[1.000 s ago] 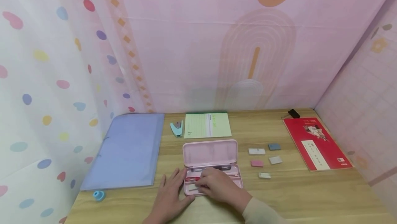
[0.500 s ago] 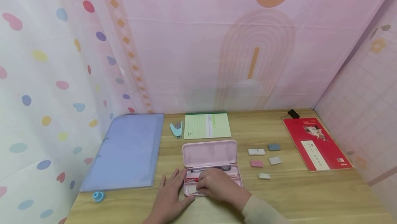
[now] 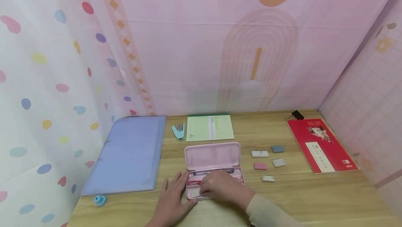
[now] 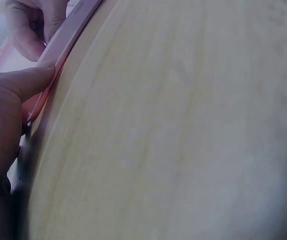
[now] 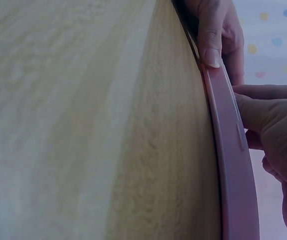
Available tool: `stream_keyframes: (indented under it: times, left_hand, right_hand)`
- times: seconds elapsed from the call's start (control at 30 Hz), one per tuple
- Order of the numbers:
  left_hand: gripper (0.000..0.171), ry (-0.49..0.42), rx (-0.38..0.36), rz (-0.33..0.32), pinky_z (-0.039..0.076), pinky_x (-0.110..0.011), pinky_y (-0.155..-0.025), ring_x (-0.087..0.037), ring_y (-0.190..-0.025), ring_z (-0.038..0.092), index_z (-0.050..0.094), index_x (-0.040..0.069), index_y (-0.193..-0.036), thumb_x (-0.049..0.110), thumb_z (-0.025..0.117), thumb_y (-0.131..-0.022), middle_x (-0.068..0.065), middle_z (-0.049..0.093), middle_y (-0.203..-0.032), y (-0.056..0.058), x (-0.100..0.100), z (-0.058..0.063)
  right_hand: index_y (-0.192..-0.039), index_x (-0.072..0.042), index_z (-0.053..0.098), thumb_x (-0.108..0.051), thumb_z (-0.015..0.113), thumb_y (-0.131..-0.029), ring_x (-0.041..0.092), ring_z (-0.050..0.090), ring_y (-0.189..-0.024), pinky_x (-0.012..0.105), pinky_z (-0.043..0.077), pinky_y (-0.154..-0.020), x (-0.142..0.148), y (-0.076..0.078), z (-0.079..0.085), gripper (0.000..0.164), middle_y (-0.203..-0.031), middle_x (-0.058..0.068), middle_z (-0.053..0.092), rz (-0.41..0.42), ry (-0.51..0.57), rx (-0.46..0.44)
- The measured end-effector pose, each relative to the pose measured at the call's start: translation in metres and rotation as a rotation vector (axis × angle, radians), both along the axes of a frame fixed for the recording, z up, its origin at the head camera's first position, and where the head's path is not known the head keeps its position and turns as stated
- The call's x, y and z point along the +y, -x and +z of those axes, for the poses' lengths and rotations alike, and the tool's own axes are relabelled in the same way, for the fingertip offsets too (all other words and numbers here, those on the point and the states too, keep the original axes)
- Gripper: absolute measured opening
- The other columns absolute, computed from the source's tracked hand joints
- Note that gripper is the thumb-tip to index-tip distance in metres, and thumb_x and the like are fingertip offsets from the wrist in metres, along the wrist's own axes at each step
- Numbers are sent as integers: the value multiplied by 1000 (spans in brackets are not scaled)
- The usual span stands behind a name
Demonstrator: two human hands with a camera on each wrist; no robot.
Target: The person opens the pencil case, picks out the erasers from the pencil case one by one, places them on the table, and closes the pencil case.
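A pink pencil case [image 3: 212, 155] lies with its lid tipped back on the table. My left hand [image 3: 172, 199] rests at its left end, fingers extended, thumb [image 4: 39, 77] touching the front rim. Inside the front compartment, my right hand [image 3: 221, 187] has curled fingers at a white eraser [image 3: 195, 192]; the fingers cover its right end and seem to pinch it. A red pen [image 3: 193, 183] lies in the middle of the case, and a black pen [image 3: 227, 170] lies along the back. The right wrist view shows the case's pink side wall [image 5: 231, 155], which hides the fingertips.
Several loose erasers, among them a pink eraser [image 3: 260, 166] and a blue eraser [image 3: 277, 149], lie right of the case. Around stand a red booklet [image 3: 320, 146], black binder clip [image 3: 297, 115], green notepad [image 3: 209, 127], stapler [image 3: 178, 132], blue folder [image 3: 127, 153] and small blue object [image 3: 100, 200].
My right hand has lowered slightly into the front compartment, and the white eraser has sunk lower and flatter there. My left hand stays in place.
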State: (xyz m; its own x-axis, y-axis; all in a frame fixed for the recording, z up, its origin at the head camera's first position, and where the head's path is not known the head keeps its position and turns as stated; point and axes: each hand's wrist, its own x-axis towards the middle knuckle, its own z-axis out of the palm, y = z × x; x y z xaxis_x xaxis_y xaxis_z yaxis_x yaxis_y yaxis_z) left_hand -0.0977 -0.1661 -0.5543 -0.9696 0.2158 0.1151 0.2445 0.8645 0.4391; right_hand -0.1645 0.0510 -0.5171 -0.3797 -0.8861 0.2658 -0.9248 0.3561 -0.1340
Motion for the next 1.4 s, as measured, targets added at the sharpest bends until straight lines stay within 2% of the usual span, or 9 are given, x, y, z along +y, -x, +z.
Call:
stream_keyframes:
  times: [0.37, 0.57, 0.67, 0.83, 1.0, 1.17, 1.27, 1.4]
  left_hand:
    - [94, -5, 26, -2, 10, -63, -112, -23, -141, 29, 32, 20, -151, 73, 58, -78, 5, 37, -152, 0, -1, -1]
    - [95, -9, 21, 3, 11, -63, -112, -24, -141, 30, 33, 20, -151, 74, 56, -78, 3, 39, -151, 0, 0, -2]
    - [95, -6, 22, 10, 10, -63, -112, -23, -141, 30, 33, 21, -151, 74, 58, -77, 4, 39, -151, 1, 1, -2]
    - [94, -12, 36, 4, 12, -64, -111, -25, -141, 31, 34, 20, -151, 71, 61, -77, 4, 40, -150, 0, 1, -2]
    - [94, -7, 46, 2, 12, -63, -111, -25, -140, 31, 34, 19, -151, 71, 61, -77, 4, 40, -150, 0, 0, -1]
    - [94, 1, 24, 8, 10, -62, -112, -23, -141, 29, 32, 21, -152, 72, 59, -77, 5, 37, -152, 0, 0, -2]
    - [95, 5, 13, 9, 10, -63, -112, -24, -141, 29, 31, 23, -152, 74, 57, -77, 5, 37, -152, 1, 0, -2]
    - [95, 16, 9, 10, 11, -64, -111, -24, -141, 29, 30, 24, -152, 77, 53, -77, 5, 37, -152, 1, -1, -4]
  right_hand:
    - [-100, -24, 75, -28, 74, -84, -1, 62, -92, 13, 47, -87, 10, 0, -2, 16, -98, -14, 69, -23, 58, -74]
    - [-111, -21, 73, -23, 71, -88, 2, 60, -96, 17, 49, -87, 40, -3, 7, 23, -104, -11, 66, -107, 145, -163]
    - [-112, -17, 73, -17, 71, -87, 5, 60, -92, 20, 52, -82, 61, 0, 13, 25, -101, -7, 65, -151, 202, -156]
    - [-111, -14, 73, -13, 73, -84, 7, 59, -89, 25, 54, -76, 104, 6, 17, 27, -102, -5, 64, -317, 225, -136]
    - [-111, -16, 72, -12, 74, -84, 11, 60, -95, 34, 55, -81, 148, 20, 18, 27, -106, -4, 64, -491, 198, -145]
    - [-115, -15, 69, -11, 68, -90, 13, 58, -95, 36, 54, -80, 186, 40, 16, 26, -106, -4, 59, -642, 189, -273]
    - [-116, -12, 67, -9, 65, -92, 14, 57, -93, 36, 54, -78, 200, 56, 14, 25, -105, -1, 58, -705, 187, -356]
    - [-116, -10, 67, -10, 65, -92, 18, 58, -95, 39, 54, -82, 209, 75, 11, 24, -106, 3, 58, -754, 169, -384]
